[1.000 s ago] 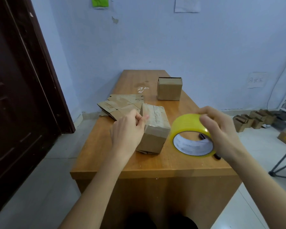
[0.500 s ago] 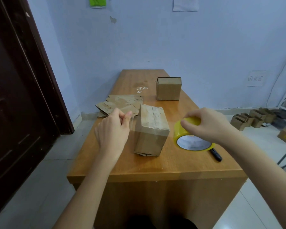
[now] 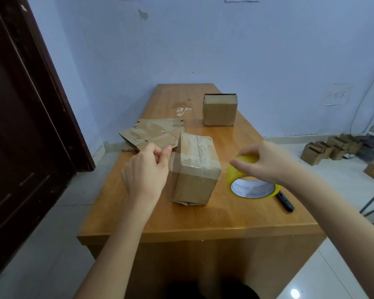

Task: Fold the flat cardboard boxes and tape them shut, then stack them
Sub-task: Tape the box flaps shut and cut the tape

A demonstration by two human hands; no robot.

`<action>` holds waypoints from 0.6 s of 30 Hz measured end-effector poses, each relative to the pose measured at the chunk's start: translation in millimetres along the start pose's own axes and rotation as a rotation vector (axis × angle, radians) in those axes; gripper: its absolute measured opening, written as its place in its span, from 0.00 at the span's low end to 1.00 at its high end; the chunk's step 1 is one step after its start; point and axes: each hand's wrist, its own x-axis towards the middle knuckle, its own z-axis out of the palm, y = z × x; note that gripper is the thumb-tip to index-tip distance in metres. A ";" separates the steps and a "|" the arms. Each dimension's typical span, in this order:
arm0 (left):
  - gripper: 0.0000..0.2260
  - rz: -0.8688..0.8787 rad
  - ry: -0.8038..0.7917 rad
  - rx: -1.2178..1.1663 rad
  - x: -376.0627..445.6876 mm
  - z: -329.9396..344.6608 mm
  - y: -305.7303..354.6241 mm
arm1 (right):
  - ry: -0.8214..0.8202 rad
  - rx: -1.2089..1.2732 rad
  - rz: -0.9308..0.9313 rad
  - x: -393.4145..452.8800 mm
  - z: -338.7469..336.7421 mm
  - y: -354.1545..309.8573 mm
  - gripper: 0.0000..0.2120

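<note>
While the strip of clear tape hangs stretched across the top of the folded box, the job is to lay it down flat. That box stands on the worktop between the two hands. Just right of the left hand, whose thumb and fingers pinch the free end, the tape rises to the box's near top edge. Beyond the box's far side the right hand curls over the yellow tape roll, holding it close to the worktop. To my eye, both grips should keep the strip taut, lower together, then press along the seam so no wrinkle forms. Past the right grip lies a black pen. Farther out are flat cardboard blanks and another box.
</note>
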 end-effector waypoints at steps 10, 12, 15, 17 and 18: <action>0.15 0.012 -0.008 -0.025 1.0 2.1 -5.1 | -0.077 0.087 0.019 15.0 1.3 7.8 0.10; 0.14 0.005 -0.005 -0.024 2.2 2.9 -6.1 | -0.092 0.099 0.019 19.3 2.5 8.6 0.11; 0.13 -0.022 -0.036 -0.031 6.1 5.6 -9.2 | -0.145 0.092 0.028 27.8 5.7 8.1 0.09; 0.13 -0.040 -0.064 -0.042 8.3 7.9 -13.4 | -0.190 0.115 0.027 32.7 7.6 7.6 0.09; 0.14 -0.047 -0.075 -0.048 9.2 8.9 -16.0 | -0.211 0.127 0.026 34.9 7.8 6.9 0.09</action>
